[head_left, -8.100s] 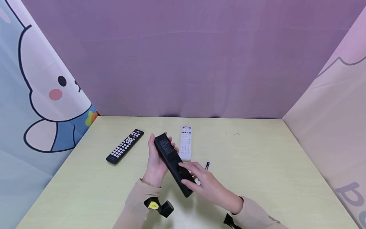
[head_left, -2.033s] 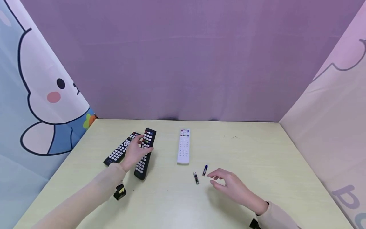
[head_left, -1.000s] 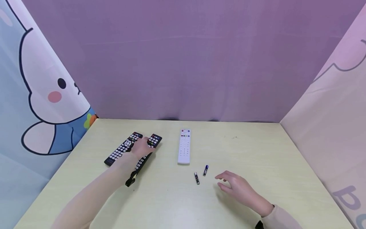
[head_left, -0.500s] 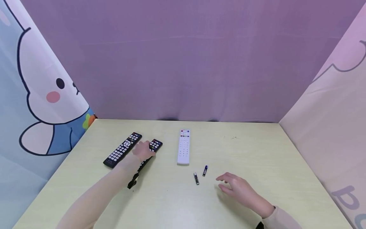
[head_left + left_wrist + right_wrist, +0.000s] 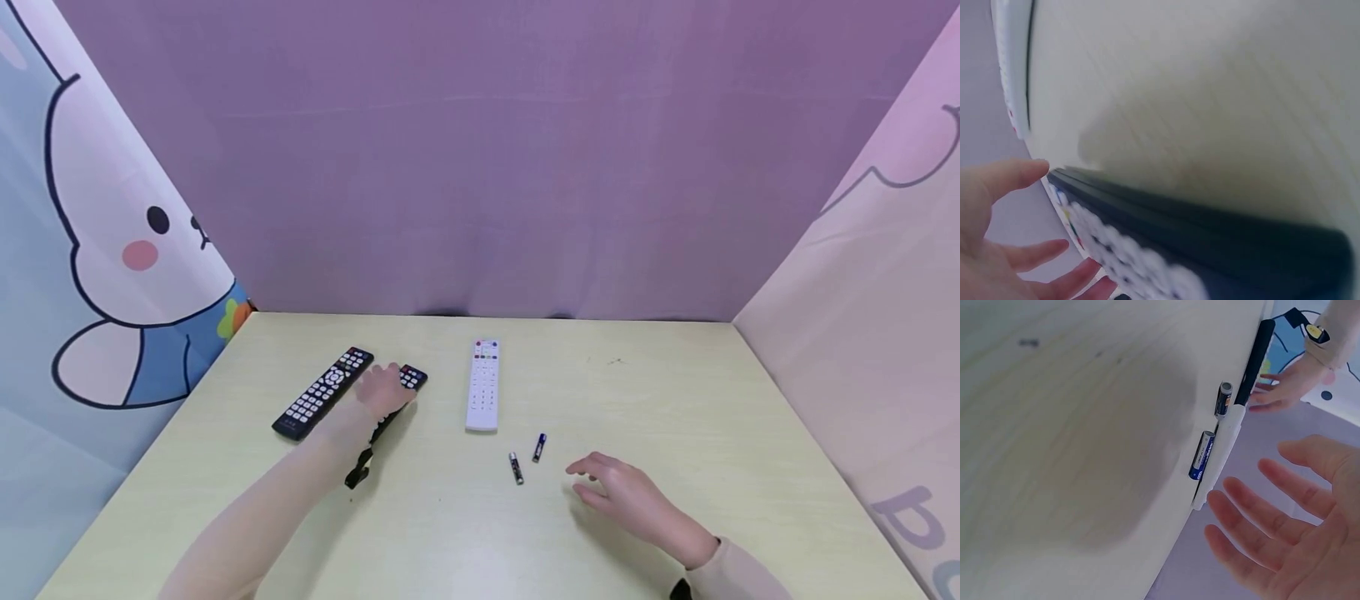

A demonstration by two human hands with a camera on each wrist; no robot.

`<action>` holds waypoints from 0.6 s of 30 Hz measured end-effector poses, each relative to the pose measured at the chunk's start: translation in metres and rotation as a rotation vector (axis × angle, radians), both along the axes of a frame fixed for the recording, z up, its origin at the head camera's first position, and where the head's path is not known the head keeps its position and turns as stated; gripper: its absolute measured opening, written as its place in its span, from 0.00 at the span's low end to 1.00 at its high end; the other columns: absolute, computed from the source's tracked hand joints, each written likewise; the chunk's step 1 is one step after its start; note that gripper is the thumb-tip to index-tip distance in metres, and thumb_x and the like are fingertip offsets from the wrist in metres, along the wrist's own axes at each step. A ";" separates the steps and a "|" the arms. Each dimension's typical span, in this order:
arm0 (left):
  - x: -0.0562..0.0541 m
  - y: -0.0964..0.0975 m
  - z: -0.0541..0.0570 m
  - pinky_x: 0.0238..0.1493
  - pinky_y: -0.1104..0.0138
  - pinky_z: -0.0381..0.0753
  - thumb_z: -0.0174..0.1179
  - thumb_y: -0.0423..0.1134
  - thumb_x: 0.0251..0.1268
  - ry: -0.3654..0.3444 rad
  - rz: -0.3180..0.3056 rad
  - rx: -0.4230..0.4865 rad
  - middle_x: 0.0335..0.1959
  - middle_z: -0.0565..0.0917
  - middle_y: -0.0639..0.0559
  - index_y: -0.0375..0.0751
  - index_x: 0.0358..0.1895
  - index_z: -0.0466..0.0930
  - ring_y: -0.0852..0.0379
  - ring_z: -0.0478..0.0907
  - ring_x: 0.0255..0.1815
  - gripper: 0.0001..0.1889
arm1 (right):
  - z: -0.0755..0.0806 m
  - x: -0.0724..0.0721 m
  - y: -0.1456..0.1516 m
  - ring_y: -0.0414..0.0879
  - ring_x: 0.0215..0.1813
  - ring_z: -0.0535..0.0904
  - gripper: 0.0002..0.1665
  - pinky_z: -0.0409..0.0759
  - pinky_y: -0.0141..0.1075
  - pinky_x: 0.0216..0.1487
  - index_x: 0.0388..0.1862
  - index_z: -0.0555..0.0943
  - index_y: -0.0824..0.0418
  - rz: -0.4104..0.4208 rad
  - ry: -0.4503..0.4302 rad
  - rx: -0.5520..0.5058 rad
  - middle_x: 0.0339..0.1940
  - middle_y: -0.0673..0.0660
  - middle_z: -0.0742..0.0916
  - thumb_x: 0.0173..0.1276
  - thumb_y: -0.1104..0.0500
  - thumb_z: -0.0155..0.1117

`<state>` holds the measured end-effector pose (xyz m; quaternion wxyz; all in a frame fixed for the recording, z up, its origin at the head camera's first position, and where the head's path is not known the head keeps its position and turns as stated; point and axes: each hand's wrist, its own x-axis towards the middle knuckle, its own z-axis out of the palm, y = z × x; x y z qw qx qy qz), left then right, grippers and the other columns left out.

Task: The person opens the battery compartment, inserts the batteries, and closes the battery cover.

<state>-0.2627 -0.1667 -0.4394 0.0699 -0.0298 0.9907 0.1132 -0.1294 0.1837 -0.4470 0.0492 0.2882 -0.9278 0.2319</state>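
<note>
My left hand (image 5: 381, 392) hovers over a black remote control (image 5: 1166, 240) that lies buttons up on the table. Its fingers are spread and loosely bent in the left wrist view, with no grip on the remote. Part of that remote is hidden by the hand in the head view. A second black remote control (image 5: 322, 394) lies just to its left. On the right, my right hand (image 5: 626, 500) hangs above the table with relaxed fingers and holds nothing. Nearest to it are a blue-ended battery (image 5: 539, 447) and another battery (image 5: 516, 468), lying apart.
A white remote control (image 5: 482, 386) lies buttons up at the middle of the pale wooden table (image 5: 660, 392). A purple cloth (image 5: 487, 167) hangs behind the table, and printed cloths stand at both sides.
Eight seconds ago both hands were on the black remote, its back up. Two seconds ago my left hand held it buttons up; now it lies down, released. Two batteries lie where one showed.
</note>
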 end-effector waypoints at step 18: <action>-0.010 0.047 -0.006 0.45 0.55 0.73 0.53 0.43 0.59 0.162 -0.065 0.270 0.48 0.71 0.34 0.32 0.54 0.67 0.43 0.74 0.43 0.23 | 0.001 -0.002 -0.001 0.45 0.36 0.78 0.12 0.76 0.32 0.32 0.41 0.79 0.60 0.004 -0.020 0.018 0.38 0.49 0.82 0.57 0.61 0.60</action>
